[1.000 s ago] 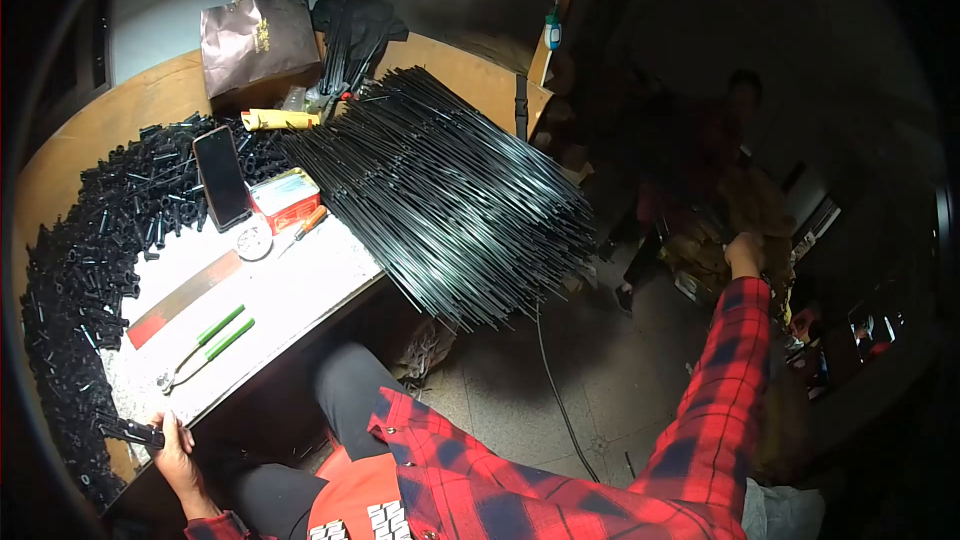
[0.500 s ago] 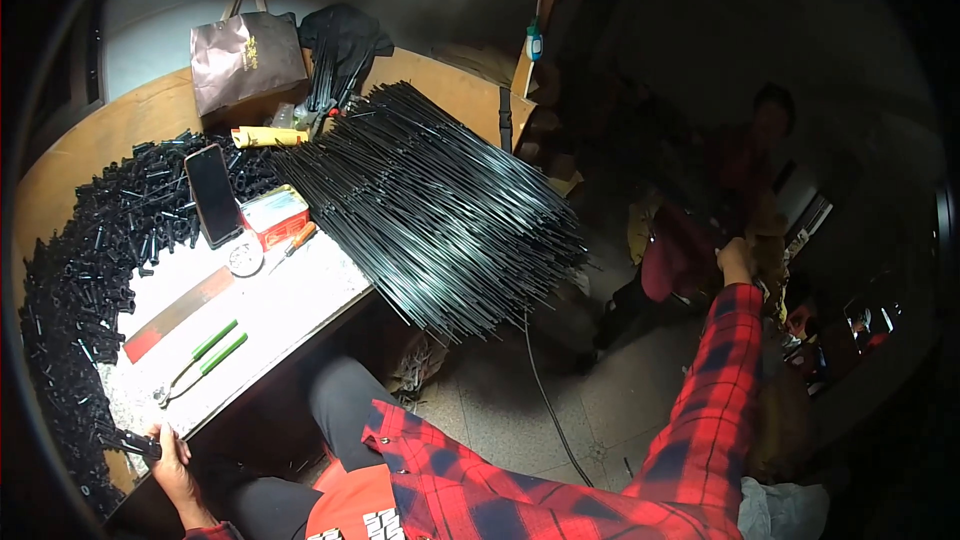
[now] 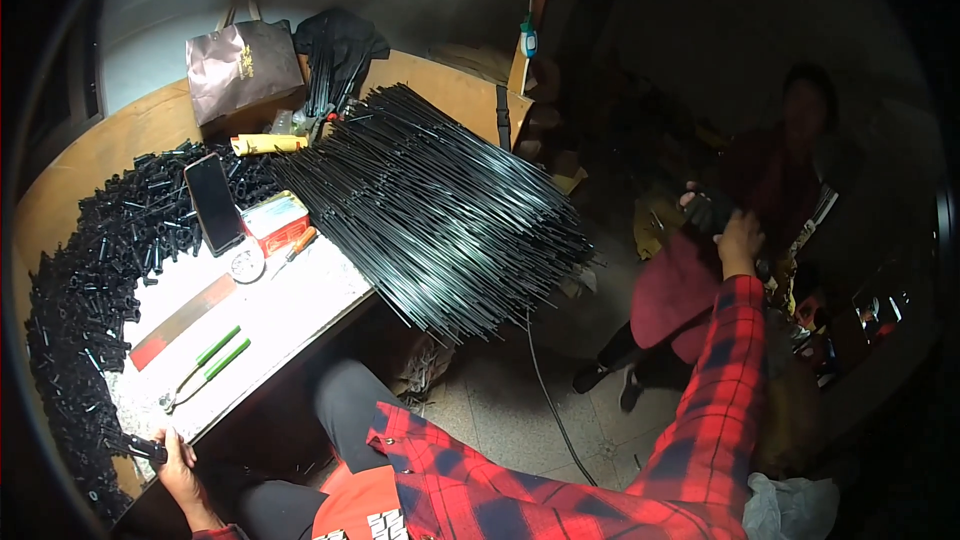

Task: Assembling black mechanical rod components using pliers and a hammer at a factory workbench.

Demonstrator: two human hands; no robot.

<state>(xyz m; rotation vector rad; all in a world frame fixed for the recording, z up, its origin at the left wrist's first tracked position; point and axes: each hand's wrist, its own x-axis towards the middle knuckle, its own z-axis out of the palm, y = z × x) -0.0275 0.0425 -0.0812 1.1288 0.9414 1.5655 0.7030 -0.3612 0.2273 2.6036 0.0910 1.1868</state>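
Black, thin rods (image 3: pixel 440 220) lie in a broad, slanting stack at the centre of the frame, overhanging the worktop (image 3: pixel 310 292). At lower left, the person's left hand (image 3: pixel 182 478) grips a dark tubular part (image 3: pixel 149 449), fingers curled round its end, beside a heap of small black pieces (image 3: pixel 110 250). At right, in shadow, the right hand (image 3: pixel 739 244) is extended near a co-worker's hand (image 3: pixel 690 198); its fingers are bent, but whether they hold anything cannot be told. Green-handled pliers (image 3: pixel 227 360) lie at left, below a phone (image 3: pixel 213 202).
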